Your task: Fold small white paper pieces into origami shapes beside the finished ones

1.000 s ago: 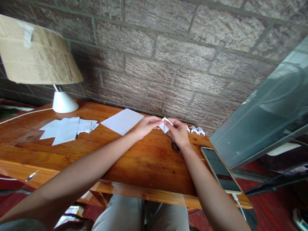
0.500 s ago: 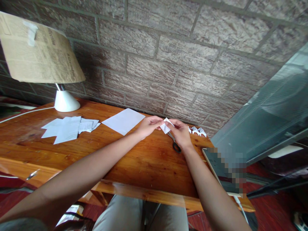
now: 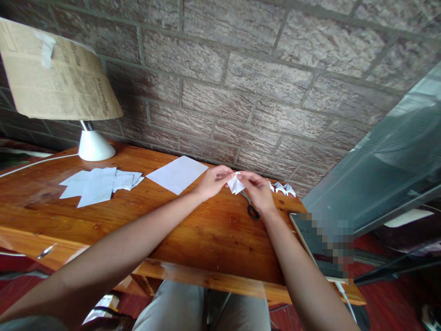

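Note:
A small folded piece of white paper [image 3: 235,185] is held above the far part of the table, pinched from both sides. My left hand [image 3: 214,182] grips its left edge between thumb and fingers. On the opposite side, my right hand [image 3: 257,187] pinches its upper right edge. Creases run down from the paper's top toward its pointed lower edge. Scissors [image 3: 253,211] with black handles lie on the table under my right hand, their blades partly hidden. Several folded paper pieces [image 3: 285,189] stand in a row just right of that hand.
A white sheet [image 3: 177,174] lies left of my hands, with a pile of paper pieces [image 3: 98,184] farther left. A lamp [image 3: 96,145] stands at the back left. On the right edge rests a tablet [image 3: 315,243] with a white cable. A brick wall [image 3: 220,92] rises behind the table [image 3: 213,243].
The folded paper has changed shape between my fingers: its flat diamond face now shows spread, pointed folds at the bottom. Both hands stay in nearly the same place.

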Demonstrator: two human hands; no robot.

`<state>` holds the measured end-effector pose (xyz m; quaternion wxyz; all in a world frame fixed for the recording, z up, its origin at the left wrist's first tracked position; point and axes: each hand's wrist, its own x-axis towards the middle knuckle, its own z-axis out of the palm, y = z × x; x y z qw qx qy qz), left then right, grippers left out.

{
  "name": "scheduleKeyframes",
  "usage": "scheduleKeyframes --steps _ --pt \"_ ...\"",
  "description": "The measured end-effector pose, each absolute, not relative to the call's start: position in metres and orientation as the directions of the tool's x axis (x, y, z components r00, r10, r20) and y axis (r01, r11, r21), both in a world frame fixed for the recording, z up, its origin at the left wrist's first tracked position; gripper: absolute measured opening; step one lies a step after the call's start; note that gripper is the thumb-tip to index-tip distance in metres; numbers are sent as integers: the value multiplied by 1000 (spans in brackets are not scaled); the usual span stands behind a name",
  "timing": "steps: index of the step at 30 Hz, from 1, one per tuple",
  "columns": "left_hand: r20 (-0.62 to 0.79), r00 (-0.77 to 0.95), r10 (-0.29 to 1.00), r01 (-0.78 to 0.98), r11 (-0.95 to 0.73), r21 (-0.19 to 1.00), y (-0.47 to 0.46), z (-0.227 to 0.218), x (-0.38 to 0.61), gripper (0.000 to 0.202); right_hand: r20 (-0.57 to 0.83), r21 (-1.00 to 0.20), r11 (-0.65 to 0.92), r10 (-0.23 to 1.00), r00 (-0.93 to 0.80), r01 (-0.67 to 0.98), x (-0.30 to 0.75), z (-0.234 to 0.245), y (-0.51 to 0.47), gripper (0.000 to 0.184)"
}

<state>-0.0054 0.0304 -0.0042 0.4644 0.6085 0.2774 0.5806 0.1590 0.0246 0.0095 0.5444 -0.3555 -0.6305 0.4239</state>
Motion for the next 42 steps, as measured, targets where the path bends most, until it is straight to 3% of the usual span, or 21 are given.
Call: scheduleKeyframes --steps 20,28,42 --pt "401 139 906 -166 -378 911 28 -4 -4 37 394 -911 401 915 -84 95 157 6 24 30" --pt "393 238 888 -231 -341 911 23 1 -5 39 411 -907 412 911 -24 90 159 12 21 31" --pt "322 273 906 -238 -261 936 30 -4 -9 36 373 -922 382 920 -116 63 161 8 25 31"
